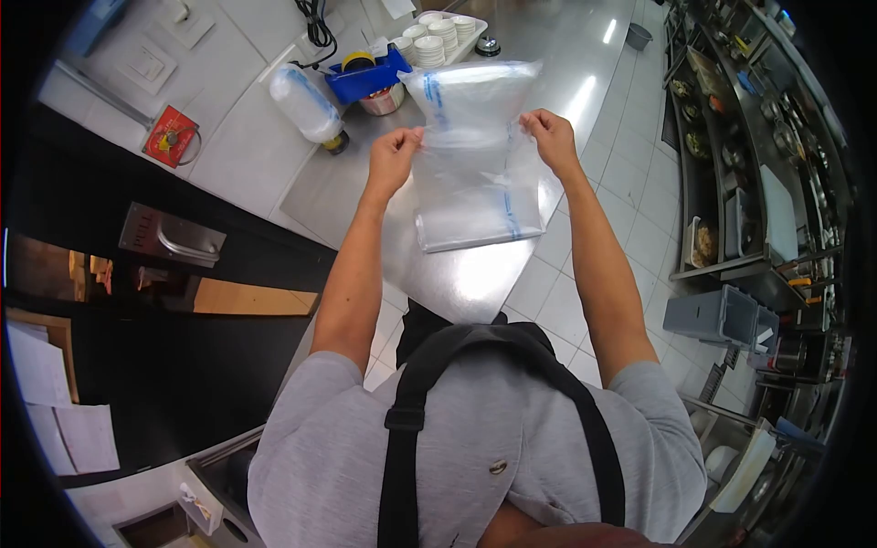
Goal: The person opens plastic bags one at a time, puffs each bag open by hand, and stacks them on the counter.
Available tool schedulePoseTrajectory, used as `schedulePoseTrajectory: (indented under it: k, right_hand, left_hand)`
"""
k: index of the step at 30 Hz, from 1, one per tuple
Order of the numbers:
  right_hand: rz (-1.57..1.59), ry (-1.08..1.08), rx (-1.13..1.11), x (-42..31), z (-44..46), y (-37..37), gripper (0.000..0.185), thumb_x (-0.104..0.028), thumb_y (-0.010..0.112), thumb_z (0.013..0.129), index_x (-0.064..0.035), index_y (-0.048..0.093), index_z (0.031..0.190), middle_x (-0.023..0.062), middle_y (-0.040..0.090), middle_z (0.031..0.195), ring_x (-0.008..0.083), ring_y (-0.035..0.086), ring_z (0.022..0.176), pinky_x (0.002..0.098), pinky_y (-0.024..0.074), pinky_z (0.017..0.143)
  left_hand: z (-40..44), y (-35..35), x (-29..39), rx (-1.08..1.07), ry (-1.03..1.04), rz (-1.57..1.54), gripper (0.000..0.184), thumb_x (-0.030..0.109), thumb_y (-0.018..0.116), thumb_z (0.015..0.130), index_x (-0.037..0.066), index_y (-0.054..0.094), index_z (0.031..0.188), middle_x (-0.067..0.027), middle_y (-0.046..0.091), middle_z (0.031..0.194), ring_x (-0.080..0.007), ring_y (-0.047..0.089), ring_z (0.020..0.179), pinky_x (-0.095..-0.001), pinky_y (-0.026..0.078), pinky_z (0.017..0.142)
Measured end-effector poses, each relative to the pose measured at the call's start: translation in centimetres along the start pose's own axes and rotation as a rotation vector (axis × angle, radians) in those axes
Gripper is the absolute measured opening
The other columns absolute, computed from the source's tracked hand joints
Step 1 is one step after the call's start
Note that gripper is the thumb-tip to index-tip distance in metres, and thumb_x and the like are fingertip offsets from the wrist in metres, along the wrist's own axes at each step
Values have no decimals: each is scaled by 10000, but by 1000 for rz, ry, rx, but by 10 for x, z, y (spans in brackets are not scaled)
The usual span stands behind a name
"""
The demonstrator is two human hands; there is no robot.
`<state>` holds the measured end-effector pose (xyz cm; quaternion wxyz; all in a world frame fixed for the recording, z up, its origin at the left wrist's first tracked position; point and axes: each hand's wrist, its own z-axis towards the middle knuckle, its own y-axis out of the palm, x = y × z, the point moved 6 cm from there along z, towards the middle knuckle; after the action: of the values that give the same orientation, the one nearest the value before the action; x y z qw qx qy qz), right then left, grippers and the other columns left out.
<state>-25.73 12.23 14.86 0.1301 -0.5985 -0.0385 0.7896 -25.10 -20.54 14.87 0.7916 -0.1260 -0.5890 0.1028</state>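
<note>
Clear plastic sheeting with blue print, perhaps a plastic bag [470, 169], stretches between my two hands over the steel counter. My left hand [395, 157] pinches its left edge, and my right hand [550, 139] grips the right edge at about the same height. The upper part fans out away from me. A folded lower edge lies toward the counter's near end. Just beyond my left hand are a clear bottle with a dark cap [311, 110] and a blue plastic holder [368, 80].
The steel counter [457, 283] ends in a corner near my waist. A white tray [477, 35] with stacked small white cups stands at its far end. Shelving with food and pans [722, 155] lines the right side, above a grey bin [708, 315]. A black door with a handle [187, 242] is at left.
</note>
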Motion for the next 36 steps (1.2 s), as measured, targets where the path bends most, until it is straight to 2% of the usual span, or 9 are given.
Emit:
schedulePoseTrajectory:
  k: [4, 10, 12, 15, 17, 21, 24, 30, 36]
  right_hand:
    - [36, -101, -7, -20, 14, -2, 236, -231, 691, 946, 2, 725, 929, -7, 671, 770, 76, 560, 712, 230, 449, 676]
    - [65, 130, -90, -21, 32, -11, 277, -289, 630, 1004, -38, 734, 947, -31, 615, 783, 101, 536, 726, 251, 466, 733]
    - [313, 125, -56, -25, 31, -11, 271, -284, 603, 1022, -30, 696, 1019, -4, 634, 906, 111, 569, 845, 283, 483, 833]
    - [486, -30, -183, -20, 36, -10, 249, -293, 580, 1037, -57, 648, 1078, 42, 639, 1050, 162, 595, 1013, 367, 481, 966]
    - [589, 16, -221, -27, 38, -7, 249, -296, 559, 1046, -72, 647, 1109, 64, 665, 1123, 180, 616, 1049, 396, 471, 1009]
    - [1085, 152, -554, -8, 58, 4, 271, -336, 522, 1064, -98, 645, 1110, 3, 655, 968, 117, 602, 910, 321, 491, 838]
    - [795, 216, -290, -12, 50, 8, 276, -350, 532, 1060, -98, 639, 1093, -32, 614, 919, 75, 556, 820, 265, 466, 767]
    - [23, 43, -461, -71, 9, 5, 260, -310, 688, 930, -52, 686, 897, -30, 577, 789, 88, 506, 719, 250, 413, 673]
    - [357, 151, -388, -70, 21, -1, 194, -212, 674, 973, -27, 684, 914, -10, 645, 825, 76, 528, 722, 248, 436, 695]
  left_hand:
    - [2, -2, 28, 71, 15, -98, 267, 249, 661, 990, 0, 732, 925, 33, 658, 777, -50, 527, 703, -227, 429, 651]
    - [12, -11, 34, 102, -34, -197, 258, 222, 641, 997, 10, 724, 876, 12, 672, 767, -59, 562, 706, -230, 449, 665]
    - [13, -13, 38, 114, -72, -157, 220, 190, 639, 989, 9, 727, 898, -5, 691, 776, -70, 603, 721, -229, 479, 688]
    - [14, -5, 33, 157, 208, -206, 188, 143, 622, 977, 4, 747, 965, -62, 742, 832, -143, 701, 739, -289, 557, 703]
    - [21, 1, 21, 161, 118, -330, 171, 117, 626, 975, -5, 742, 1007, -75, 743, 864, -148, 711, 735, -287, 568, 695]
    - [37, 23, 8, 121, -76, -649, 191, 204, 601, 1020, 53, 716, 1000, -19, 704, 874, -119, 657, 779, -299, 558, 719]
    - [39, 31, 8, 70, -210, -1039, 147, 225, 619, 1004, 103, 688, 957, -15, 701, 898, -126, 648, 805, -323, 548, 757]
    - [27, 19, 45, -105, -59, -1139, 134, 229, 635, 961, 122, 640, 1041, -70, 715, 983, -165, 658, 865, -349, 521, 762]
    - [19, 21, 29, -197, -154, -1295, 118, 175, 592, 1007, 111, 588, 908, -37, 631, 818, -172, 630, 799, -334, 512, 782]
